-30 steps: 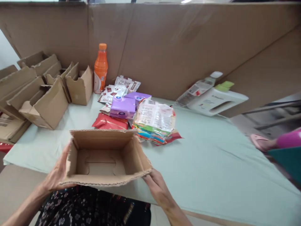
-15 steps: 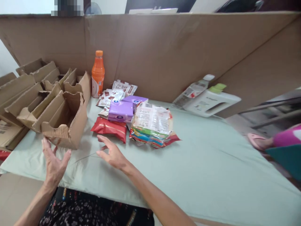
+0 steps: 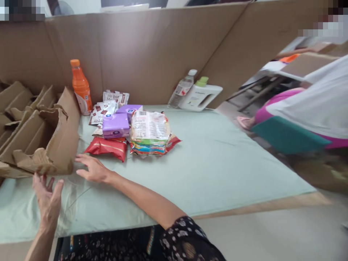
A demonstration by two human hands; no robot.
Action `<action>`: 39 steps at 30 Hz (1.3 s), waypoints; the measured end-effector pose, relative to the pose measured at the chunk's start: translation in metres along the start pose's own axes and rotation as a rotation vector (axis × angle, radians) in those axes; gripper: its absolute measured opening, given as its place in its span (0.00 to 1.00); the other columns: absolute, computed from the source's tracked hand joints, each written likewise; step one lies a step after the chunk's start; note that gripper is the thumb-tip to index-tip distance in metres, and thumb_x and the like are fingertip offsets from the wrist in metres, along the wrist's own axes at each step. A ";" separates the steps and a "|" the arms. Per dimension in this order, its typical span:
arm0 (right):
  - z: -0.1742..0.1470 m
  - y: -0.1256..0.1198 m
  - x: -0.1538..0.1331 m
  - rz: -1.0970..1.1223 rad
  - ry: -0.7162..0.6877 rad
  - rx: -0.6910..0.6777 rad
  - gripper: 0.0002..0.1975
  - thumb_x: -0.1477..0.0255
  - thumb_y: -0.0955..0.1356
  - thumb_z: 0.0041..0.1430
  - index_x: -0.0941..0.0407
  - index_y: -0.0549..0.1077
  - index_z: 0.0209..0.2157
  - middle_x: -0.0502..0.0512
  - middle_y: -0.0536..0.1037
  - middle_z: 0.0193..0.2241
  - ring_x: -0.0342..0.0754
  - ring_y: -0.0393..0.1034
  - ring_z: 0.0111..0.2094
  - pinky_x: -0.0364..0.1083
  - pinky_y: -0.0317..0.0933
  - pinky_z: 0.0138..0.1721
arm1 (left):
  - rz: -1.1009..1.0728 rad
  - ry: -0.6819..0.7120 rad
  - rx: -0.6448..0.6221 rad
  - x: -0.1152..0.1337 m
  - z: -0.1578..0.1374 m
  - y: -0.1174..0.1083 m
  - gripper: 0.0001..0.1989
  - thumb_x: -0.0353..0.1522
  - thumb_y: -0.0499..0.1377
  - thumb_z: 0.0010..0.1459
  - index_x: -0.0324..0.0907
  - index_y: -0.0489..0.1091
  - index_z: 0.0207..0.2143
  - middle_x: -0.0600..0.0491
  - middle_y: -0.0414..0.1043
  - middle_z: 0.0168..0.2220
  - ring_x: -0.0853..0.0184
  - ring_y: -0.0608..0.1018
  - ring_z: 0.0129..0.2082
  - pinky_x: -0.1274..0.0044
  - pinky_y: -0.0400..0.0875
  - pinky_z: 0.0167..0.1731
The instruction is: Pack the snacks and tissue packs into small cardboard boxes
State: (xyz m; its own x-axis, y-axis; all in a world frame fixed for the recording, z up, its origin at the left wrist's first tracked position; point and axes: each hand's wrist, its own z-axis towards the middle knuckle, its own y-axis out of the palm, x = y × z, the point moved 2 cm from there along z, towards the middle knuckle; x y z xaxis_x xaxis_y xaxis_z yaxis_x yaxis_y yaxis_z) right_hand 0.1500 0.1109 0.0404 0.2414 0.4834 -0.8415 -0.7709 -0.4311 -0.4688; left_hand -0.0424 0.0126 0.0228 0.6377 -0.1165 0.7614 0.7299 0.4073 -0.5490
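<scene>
At the left, my left hand point(image 3: 48, 195) has its fingers apart at the lower front edge of a cardboard bin point(image 3: 63, 145); whether the fingertips touch it I cannot tell. My right hand point(image 3: 92, 168) is open with nothing in it, just right of the bin's front corner. Beyond that hand lies a red packet point(image 3: 107, 147). Behind the packet are purple tissue packs point(image 3: 116, 125) and white-and-brown "Super Meal" sachets point(image 3: 104, 110). A colourful plastic food bag point(image 3: 150, 132) lies right of them.
An orange drink bottle point(image 3: 81, 88) stands by a tall cardboard wall point(image 3: 141, 54). A clear bottle point(image 3: 182, 88) and a white jug with green cap point(image 3: 199, 96) lean at the back. More cardboard bins point(image 3: 16, 96) fill the left. Another person sits on a teal seat point(image 3: 290, 134) at right.
The view has swung right, so the table things appear further left and a seated person shows at right. My right hand is closer to the bin's corner. Both hands stay empty.
</scene>
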 end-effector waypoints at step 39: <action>-0.199 -0.242 0.164 -0.353 0.376 1.136 0.35 0.48 0.62 0.65 0.57 0.68 0.64 0.69 0.67 0.67 0.63 0.60 0.69 0.65 0.54 0.68 | 0.073 0.087 -0.176 0.061 0.145 0.181 0.30 0.46 0.59 0.68 0.42 0.62 0.67 0.38 0.56 0.72 0.48 0.61 0.72 0.51 0.59 0.69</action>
State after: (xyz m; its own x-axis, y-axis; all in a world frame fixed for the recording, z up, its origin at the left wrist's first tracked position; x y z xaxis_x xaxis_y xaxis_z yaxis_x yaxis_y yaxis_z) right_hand 0.4930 0.1432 -0.0378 0.5474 0.1105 -0.8295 -0.6573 0.6703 -0.3445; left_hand 0.0925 0.2102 0.0199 0.7039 -0.1731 0.6889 0.7077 0.2537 -0.6594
